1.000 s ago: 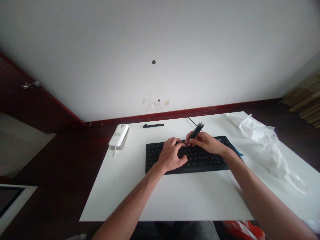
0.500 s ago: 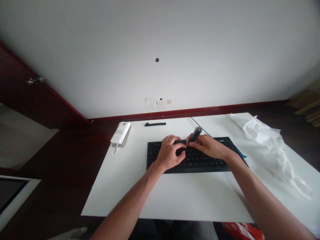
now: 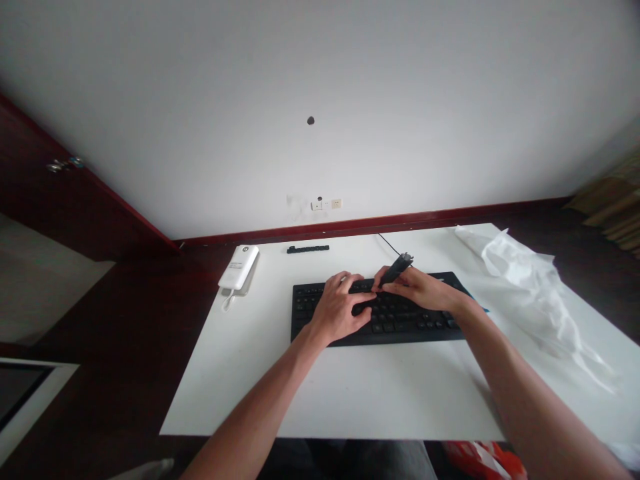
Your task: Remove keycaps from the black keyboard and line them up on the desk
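A black keyboard (image 3: 400,327) lies on the white table in front of me. My left hand (image 3: 343,303) rests over its left half with the fingers apart. The index finger of that hand reaches to the tip of a slim black tool. My right hand (image 3: 407,287) is closed round this black tool (image 3: 399,268), which tilts up and to the right with a grey, notched upper end. Its lower end is at the keys, hidden by my fingers, so I cannot tell what it touches.
A white power bank (image 3: 239,268) with a short cable lies at the table's left. Behind the keyboard is a narrow black strip with a bumpy edge (image 3: 308,249). A crumpled white bag (image 3: 535,287) covers the right side. A black cable (image 3: 388,243) runs to the back edge.
The black tool now leans further to the right in my right hand. The left index finger has straightened toward it. The whole view has shifted slightly.
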`<state>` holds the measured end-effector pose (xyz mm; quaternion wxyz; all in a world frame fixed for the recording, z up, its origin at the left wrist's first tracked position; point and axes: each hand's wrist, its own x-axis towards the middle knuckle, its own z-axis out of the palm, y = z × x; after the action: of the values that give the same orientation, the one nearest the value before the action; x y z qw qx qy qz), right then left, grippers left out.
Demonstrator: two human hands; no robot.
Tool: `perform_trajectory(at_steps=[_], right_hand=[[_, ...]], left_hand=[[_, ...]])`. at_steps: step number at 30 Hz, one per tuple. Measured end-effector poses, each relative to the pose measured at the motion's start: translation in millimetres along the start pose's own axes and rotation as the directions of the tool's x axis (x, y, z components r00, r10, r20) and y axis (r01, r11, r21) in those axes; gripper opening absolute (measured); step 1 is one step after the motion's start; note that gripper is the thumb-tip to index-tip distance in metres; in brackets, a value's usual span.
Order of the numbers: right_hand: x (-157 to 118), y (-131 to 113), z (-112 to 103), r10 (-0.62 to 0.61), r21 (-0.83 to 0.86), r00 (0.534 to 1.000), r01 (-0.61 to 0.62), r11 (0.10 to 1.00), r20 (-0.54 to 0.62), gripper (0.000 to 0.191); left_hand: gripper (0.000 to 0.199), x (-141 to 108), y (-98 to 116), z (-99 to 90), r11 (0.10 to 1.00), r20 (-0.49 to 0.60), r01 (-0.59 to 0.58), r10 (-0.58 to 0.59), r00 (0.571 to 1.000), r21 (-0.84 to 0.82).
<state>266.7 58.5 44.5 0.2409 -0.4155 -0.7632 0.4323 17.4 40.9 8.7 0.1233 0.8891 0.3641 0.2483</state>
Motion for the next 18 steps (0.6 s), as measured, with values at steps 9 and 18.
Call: perform_trajectory(at_steps=[9,18], right_hand=[[0,11,-4,-0.006,0.133,1.0,0.002,0.991,0.029,0.035],[5,18,1,0.033,0.162,0.981,-0.002,0.987,-0.189,0.036]], left_hand=[[0.032,0,1,-0.6,1.0,0.0,-0.009,0.009,1.0,-0.014],[0.034,1,0,-0.8,0.998,-0.088,0.035,-0.039,0.995,-0.051]])
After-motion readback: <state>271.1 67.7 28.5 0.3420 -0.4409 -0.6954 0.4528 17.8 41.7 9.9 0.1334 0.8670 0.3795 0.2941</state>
